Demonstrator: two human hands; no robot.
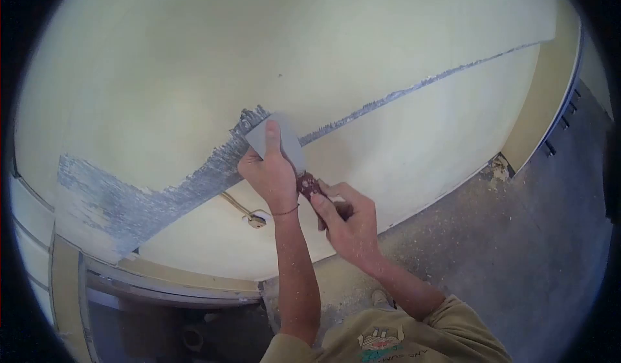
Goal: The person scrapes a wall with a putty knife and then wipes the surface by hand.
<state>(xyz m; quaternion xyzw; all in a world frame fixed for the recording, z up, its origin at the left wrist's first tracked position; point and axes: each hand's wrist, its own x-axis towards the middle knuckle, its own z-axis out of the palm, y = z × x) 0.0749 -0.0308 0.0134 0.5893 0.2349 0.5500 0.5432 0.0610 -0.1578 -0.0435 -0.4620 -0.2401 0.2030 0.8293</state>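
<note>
A wide scraper [294, 149] with a pale grey blade and a worn dark red handle lies against the wall [194, 52]. My right hand [352, 224] is closed around the handle. My left hand [273, 175] grips the blade, its thumb stretched along the face; the other fingers are partly hidden. Under and beside the blade runs a grey, rough scraped band [162, 201] where the cream coating is off. The blade's far edge touches the ragged border of this band.
A thin scraped line [394, 96] continues up to the right. Below the band, a wire and a small outlet hole [257, 220] sit in the wall. Flakes lie on the concrete floor [466, 259]. A door frame [174, 279] is at lower left, and a broken wall corner [500, 167] at right.
</note>
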